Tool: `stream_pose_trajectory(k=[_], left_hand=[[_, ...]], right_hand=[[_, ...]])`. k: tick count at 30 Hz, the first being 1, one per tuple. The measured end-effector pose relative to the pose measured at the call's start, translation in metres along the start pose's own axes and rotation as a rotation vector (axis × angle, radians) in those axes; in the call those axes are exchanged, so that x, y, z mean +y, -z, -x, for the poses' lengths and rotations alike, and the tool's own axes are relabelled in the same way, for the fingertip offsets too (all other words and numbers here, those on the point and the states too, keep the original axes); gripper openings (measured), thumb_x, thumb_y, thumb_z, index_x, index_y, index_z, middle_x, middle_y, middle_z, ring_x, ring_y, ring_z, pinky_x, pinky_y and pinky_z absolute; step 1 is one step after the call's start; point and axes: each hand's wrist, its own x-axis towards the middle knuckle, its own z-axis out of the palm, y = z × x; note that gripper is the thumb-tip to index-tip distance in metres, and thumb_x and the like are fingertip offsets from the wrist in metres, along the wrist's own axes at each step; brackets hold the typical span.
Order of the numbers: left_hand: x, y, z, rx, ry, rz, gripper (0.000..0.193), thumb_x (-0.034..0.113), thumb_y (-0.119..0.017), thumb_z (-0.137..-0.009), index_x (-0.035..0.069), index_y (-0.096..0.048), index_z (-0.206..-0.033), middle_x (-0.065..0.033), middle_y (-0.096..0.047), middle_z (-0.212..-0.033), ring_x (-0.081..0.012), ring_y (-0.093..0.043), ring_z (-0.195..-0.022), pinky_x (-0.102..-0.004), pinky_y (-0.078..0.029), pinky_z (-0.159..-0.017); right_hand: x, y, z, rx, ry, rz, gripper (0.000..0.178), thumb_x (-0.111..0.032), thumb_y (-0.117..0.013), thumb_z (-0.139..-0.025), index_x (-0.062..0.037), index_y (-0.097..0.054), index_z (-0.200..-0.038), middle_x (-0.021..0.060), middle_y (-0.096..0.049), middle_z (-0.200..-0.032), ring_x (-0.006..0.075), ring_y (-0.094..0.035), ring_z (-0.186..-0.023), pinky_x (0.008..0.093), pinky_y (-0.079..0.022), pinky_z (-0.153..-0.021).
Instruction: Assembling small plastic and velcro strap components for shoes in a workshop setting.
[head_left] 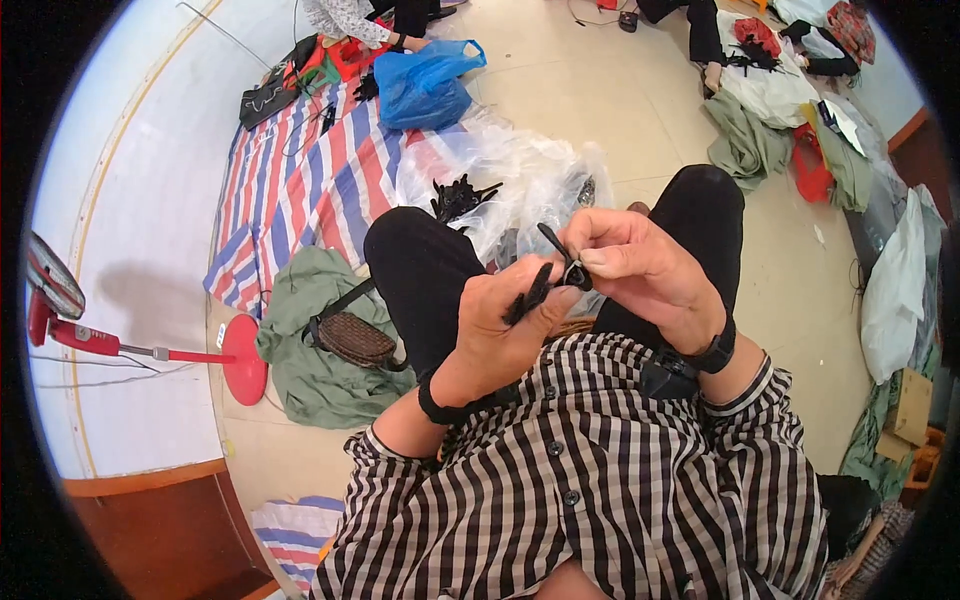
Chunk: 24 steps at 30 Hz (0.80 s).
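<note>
While both hands are working at frame centre, left hand (497, 330) pinching black strip (527, 296), right hand (640, 270) pinching black clip (572, 272); pieces tiny, fingertip hold slight, could be slipping into lap.

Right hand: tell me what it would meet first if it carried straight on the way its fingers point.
The right hand points leftward, its fingertips already pinching the small black part. Carried on, it would likely meet the left hand, whose grip holds the black strip close beside it. Depth between them is unclear.
</note>
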Motion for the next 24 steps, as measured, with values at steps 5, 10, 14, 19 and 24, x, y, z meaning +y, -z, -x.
stream_pose_trajectory(k=[5,10,14,19,24], left_hand=[[0.000,-0.001,0.005,0.041,0.057,-0.014,0.010,0.007,-0.062,-0.085,-0.001,-0.061,-0.092,0.0026,-0.054,-0.064,-0.0022,-0.043,-0.053,-0.0175,-0.033,-0.048],[0.000,-0.007,0.009,0.112,0.111,-0.041,0.010,0.009,-0.062,-0.085,0.001,-0.061,-0.091,0.0044,-0.051,-0.064,-0.0019,-0.041,-0.053,-0.0174,-0.030,-0.047],[0.001,-0.013,0.008,0.138,0.160,-0.012,0.010,0.009,-0.061,-0.086,0.000,-0.058,-0.085,0.0024,-0.045,-0.057,-0.0039,-0.039,-0.052,-0.0198,-0.032,-0.046],[0.004,-0.016,0.002,0.187,0.260,0.267,0.015,0.014,-0.054,-0.091,0.000,-0.059,-0.093,0.0045,-0.047,-0.060,-0.0032,-0.038,-0.051,-0.0179,-0.029,-0.046],[-0.004,-0.002,-0.007,-0.034,0.278,0.208,0.019,0.017,-0.050,-0.093,0.000,-0.059,-0.095,0.0031,-0.048,-0.060,-0.0042,-0.040,-0.050,-0.0185,-0.030,-0.047]], right_hand=[[0.004,0.000,0.000,0.028,-0.044,-0.123,0.013,-0.015,-0.063,-0.083,-0.0044,-0.058,-0.089,-0.0023,-0.056,-0.082,0.0062,-0.052,-0.077,0.0207,-0.041,-0.071],[0.009,0.006,-0.001,0.076,-0.051,-0.133,0.012,-0.015,-0.062,-0.084,-0.0046,-0.058,-0.089,-0.0017,-0.057,-0.082,0.0068,-0.053,-0.076,0.0209,-0.042,-0.070],[0.015,0.014,-0.007,0.177,0.045,-0.067,0.012,-0.015,-0.061,-0.084,-0.0046,-0.058,-0.089,-0.0010,-0.057,-0.082,0.0071,-0.053,-0.075,0.0210,-0.042,-0.070],[0.000,-0.002,-0.009,0.308,0.232,0.324,0.010,-0.011,-0.060,-0.084,-0.0028,-0.056,-0.087,-0.0016,-0.055,-0.080,0.0056,-0.050,-0.074,0.0203,-0.040,-0.069],[-0.021,-0.006,-0.005,0.278,0.338,0.891,0.008,-0.008,-0.060,-0.082,-0.0015,-0.055,-0.082,-0.0014,-0.056,-0.080,0.0068,-0.050,-0.073,0.0215,-0.041,-0.069]])
